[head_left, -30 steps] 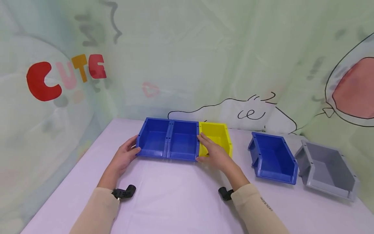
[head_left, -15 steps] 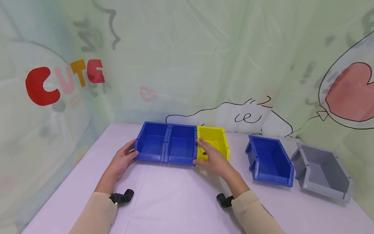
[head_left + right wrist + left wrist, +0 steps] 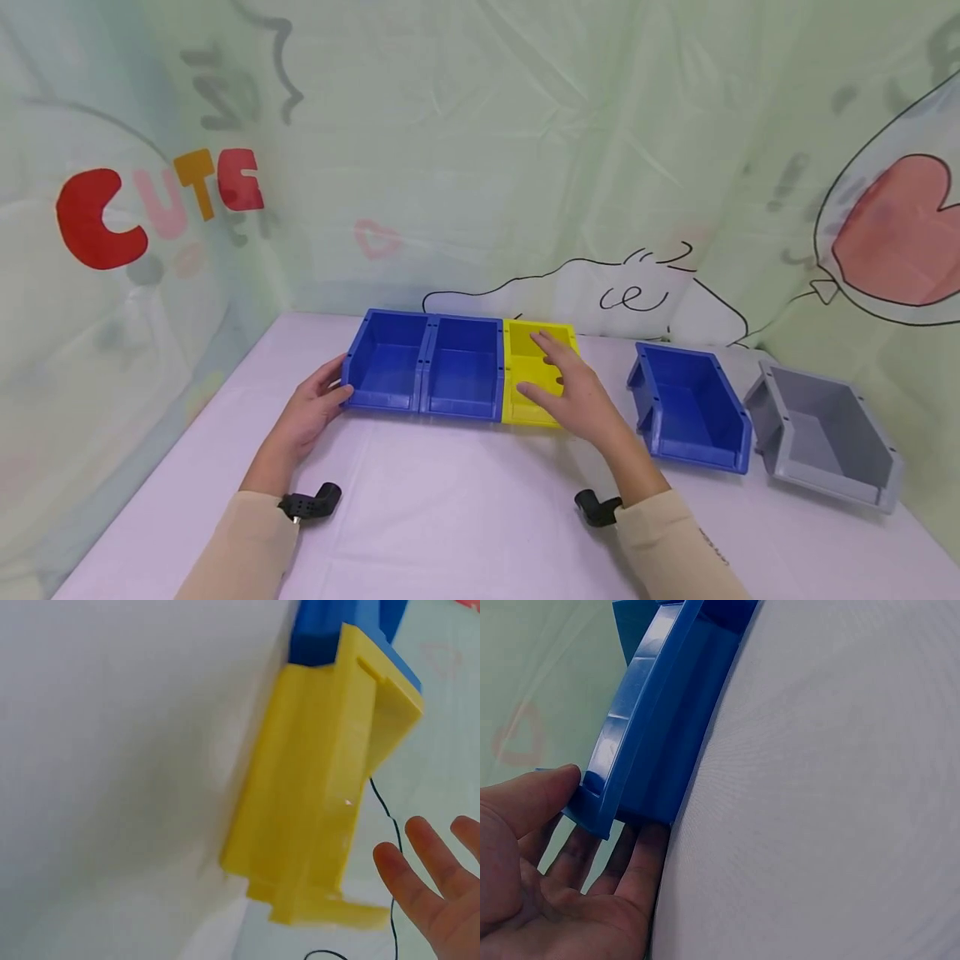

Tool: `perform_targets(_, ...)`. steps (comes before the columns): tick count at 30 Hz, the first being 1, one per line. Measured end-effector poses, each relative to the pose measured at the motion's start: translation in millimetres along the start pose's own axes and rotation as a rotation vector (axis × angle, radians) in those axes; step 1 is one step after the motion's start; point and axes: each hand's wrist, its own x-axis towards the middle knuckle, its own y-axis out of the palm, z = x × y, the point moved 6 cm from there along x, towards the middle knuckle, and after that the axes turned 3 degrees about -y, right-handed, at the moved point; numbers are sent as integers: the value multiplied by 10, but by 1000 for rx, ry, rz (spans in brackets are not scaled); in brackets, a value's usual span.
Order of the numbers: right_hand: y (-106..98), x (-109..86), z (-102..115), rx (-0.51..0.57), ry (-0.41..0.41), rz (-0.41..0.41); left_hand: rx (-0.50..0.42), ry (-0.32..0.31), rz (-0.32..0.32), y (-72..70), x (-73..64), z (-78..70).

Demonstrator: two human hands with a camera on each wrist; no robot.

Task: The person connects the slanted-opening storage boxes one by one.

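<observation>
On the table (image 3: 442,517), two blue bins (image 3: 424,364) and a yellow bin (image 3: 528,370) touch in a row near six o'clock; another blue bin (image 3: 692,407) and a grey bin (image 3: 828,437) stand toward four. Lining up the row seems in hand; squeezing it would call for the right palm at three o'clock. The left hand (image 3: 307,410) pinches the row's nine-o'clock end; the right hand (image 3: 582,402), fingers spread over the yellow bin, holds nothing.

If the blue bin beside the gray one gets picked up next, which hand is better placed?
Probably the right hand: it holds nothing, hovers near the yellow bin, and is closer to that blue bin. The left hand grips the leftmost blue bin.
</observation>
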Motion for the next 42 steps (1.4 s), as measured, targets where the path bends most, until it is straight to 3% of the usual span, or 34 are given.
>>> perform_targets(5, -158, -31, -29, -14, 2, -48, 9, 0, 2, -10, 1, 7)
perform_targets(26, -795, -293, -296, -75, 163, -169, 0, -5, 8, -14, 3, 5)
perform_targets(33, -997, -384, -401, -75, 194, -198, -10, -3, 7, -6, -16, -16)
perform_targets(42, -1130, -514, -620, -157, 204, -192, -1, 6, -1, -8, 2, 1)
